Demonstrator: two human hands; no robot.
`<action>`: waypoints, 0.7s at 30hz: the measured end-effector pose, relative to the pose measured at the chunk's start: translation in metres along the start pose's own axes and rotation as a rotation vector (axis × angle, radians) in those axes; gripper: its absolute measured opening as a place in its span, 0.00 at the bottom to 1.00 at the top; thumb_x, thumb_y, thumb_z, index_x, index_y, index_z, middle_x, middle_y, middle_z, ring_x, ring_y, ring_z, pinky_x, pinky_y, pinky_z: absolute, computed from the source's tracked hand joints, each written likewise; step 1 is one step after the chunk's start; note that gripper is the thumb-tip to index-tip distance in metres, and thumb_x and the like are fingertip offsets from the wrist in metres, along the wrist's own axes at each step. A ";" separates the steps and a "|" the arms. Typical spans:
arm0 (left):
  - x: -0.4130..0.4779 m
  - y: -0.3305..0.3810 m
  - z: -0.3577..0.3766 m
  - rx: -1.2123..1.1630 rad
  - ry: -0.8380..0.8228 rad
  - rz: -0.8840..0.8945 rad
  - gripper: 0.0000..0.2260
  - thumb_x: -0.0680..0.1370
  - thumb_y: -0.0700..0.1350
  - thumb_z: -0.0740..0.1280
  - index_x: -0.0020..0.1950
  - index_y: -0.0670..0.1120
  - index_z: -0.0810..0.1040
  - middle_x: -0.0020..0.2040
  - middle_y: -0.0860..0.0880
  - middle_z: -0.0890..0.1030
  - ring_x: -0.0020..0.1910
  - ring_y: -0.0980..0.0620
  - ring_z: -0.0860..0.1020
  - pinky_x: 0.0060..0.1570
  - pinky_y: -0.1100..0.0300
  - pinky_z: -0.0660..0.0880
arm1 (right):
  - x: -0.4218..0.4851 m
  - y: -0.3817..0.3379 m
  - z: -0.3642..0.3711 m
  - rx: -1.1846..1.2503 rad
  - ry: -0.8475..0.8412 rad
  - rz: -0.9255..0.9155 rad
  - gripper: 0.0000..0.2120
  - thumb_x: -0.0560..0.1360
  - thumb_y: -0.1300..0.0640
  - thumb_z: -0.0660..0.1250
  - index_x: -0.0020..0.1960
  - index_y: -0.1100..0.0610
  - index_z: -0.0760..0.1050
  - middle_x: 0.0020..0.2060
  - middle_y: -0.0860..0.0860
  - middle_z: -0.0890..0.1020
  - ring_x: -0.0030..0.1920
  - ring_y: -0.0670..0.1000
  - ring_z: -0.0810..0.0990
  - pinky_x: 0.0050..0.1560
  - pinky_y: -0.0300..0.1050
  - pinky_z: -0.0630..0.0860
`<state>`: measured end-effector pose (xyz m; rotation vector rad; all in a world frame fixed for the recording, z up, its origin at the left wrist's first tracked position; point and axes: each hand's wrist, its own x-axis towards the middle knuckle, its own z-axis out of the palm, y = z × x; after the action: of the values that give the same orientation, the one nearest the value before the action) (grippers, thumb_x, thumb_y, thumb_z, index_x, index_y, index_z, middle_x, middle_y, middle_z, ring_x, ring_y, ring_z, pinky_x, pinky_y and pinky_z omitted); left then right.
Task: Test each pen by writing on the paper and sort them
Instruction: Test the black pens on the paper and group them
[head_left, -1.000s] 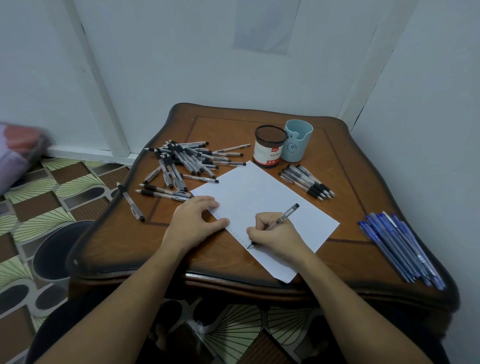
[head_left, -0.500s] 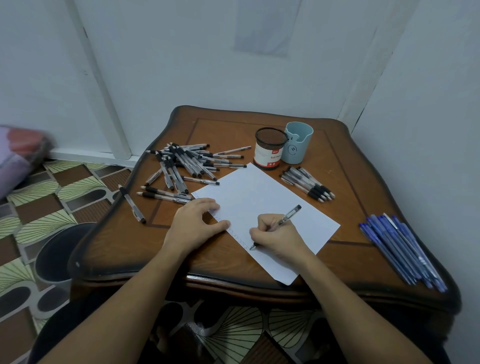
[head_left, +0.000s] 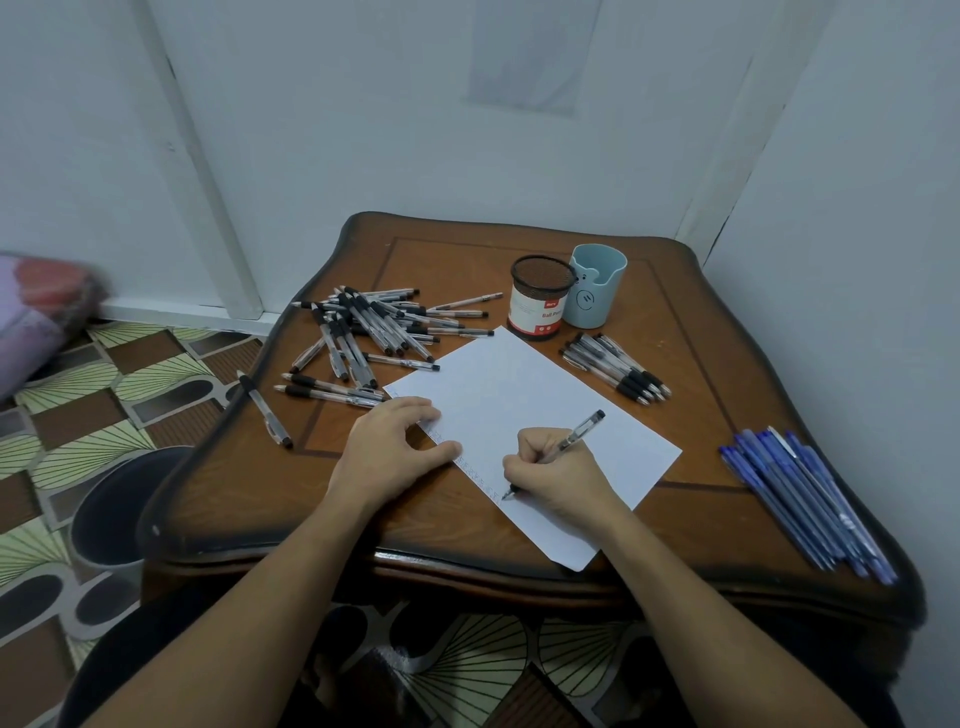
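A white sheet of paper (head_left: 524, 400) lies at an angle on the wooden table (head_left: 691, 322), with a row of small marks along its near left edge. My right hand (head_left: 558, 475) grips a clear black-tipped pen (head_left: 574, 434), its tip touching the paper near that row. My left hand (head_left: 392, 449) rests flat on the sheet's left corner. A loose heap of clear black-grip pens (head_left: 371, 330) lies at the back left. A small neat group of the same pens (head_left: 618, 371) lies right of the paper. Several blue pens (head_left: 802, 496) lie at the table's right edge.
A black mesh pen cup (head_left: 540, 299) and a light blue cup (head_left: 595, 291) stand at the back of the table. One lone pen (head_left: 264, 408) lies near the left edge. A dark bin (head_left: 122, 501) stands on the patterned floor to the left. Walls close in behind and right.
My right hand has shifted slightly along the row of marks with the pen tip on the paper. My left hand stays on the sheet's corner.
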<state>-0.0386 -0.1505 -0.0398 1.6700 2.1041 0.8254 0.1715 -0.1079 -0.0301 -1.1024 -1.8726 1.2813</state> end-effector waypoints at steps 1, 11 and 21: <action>0.000 0.000 0.000 0.001 -0.001 -0.002 0.24 0.70 0.63 0.71 0.63 0.54 0.78 0.67 0.57 0.74 0.66 0.58 0.69 0.69 0.48 0.66 | 0.000 0.000 0.000 -0.004 0.001 0.000 0.17 0.71 0.69 0.66 0.31 0.68 0.60 0.29 0.63 0.62 0.31 0.51 0.64 0.33 0.42 0.64; 0.000 0.000 0.000 0.004 -0.005 -0.002 0.24 0.71 0.63 0.71 0.64 0.54 0.78 0.67 0.56 0.74 0.67 0.57 0.69 0.69 0.50 0.66 | 0.000 -0.002 0.000 0.022 0.002 0.007 0.18 0.70 0.70 0.65 0.30 0.65 0.57 0.30 0.61 0.59 0.31 0.51 0.61 0.33 0.42 0.62; 0.000 0.001 -0.001 -0.005 0.002 0.002 0.24 0.70 0.63 0.71 0.63 0.54 0.78 0.67 0.56 0.74 0.67 0.57 0.69 0.69 0.46 0.65 | 0.002 0.000 -0.003 0.006 0.000 0.024 0.17 0.72 0.68 0.66 0.31 0.64 0.60 0.29 0.58 0.62 0.31 0.48 0.64 0.32 0.38 0.64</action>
<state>-0.0379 -0.1509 -0.0384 1.6692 2.1007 0.8324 0.1730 -0.1054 -0.0290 -1.1259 -1.8594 1.2991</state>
